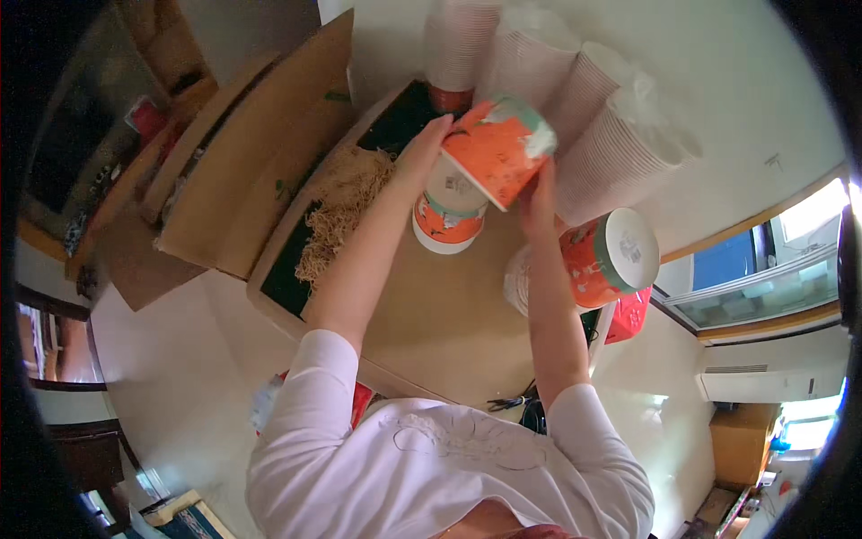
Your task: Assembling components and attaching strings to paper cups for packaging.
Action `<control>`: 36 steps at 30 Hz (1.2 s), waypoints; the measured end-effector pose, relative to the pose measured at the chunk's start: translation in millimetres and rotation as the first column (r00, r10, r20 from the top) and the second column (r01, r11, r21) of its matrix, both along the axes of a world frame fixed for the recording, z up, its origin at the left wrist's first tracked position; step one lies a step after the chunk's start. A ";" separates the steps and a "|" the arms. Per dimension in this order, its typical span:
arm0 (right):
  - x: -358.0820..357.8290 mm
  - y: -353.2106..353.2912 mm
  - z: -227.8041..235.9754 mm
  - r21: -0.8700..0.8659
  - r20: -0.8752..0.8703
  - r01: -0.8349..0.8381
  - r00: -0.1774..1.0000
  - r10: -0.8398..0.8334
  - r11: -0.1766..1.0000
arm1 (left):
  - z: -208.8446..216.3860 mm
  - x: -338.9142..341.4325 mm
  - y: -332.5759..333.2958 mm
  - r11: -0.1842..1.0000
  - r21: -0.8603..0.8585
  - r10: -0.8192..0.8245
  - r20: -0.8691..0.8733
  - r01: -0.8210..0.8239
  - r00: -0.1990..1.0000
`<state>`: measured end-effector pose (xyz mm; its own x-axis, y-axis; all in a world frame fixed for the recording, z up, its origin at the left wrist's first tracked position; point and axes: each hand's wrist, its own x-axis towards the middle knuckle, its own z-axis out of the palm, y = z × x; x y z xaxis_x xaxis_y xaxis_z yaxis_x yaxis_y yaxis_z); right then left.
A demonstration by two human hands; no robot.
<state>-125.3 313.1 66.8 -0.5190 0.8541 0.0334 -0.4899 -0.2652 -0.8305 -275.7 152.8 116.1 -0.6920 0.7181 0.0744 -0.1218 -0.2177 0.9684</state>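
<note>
- Left hand (428,148), right hand (539,202): fingers clasp tilted orange tub (496,154) from opposite sides.
- Second tub (449,226), base up, at its seven o'clock.
- Looks like positioning; next move probably calls for levelling.

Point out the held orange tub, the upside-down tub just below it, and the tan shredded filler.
Held orange tub (496,156): head view, orange side wall.
Lower tub (445,223): head view, orange part of side.
Tan shredded filler (347,199): head view, pile's middle.

A white short-sleeved top (431,490) is worn at lower centre, its front decorated with a looping line pattern (449,436).
</note>
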 end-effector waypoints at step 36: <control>27.0 -59.5 12.8 0.168 0.796 -0.388 0.595 0.107 0.906 | -22.3 54.7 -48.8 0.896 -0.344 0.163 -0.330 -0.279 0.930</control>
<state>-98.3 253.5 79.6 -0.6639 0.7047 -0.2503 0.3955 0.0468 -0.9173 -221.0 104.0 93.9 -0.8263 0.5613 0.0463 0.1793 0.1843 0.9664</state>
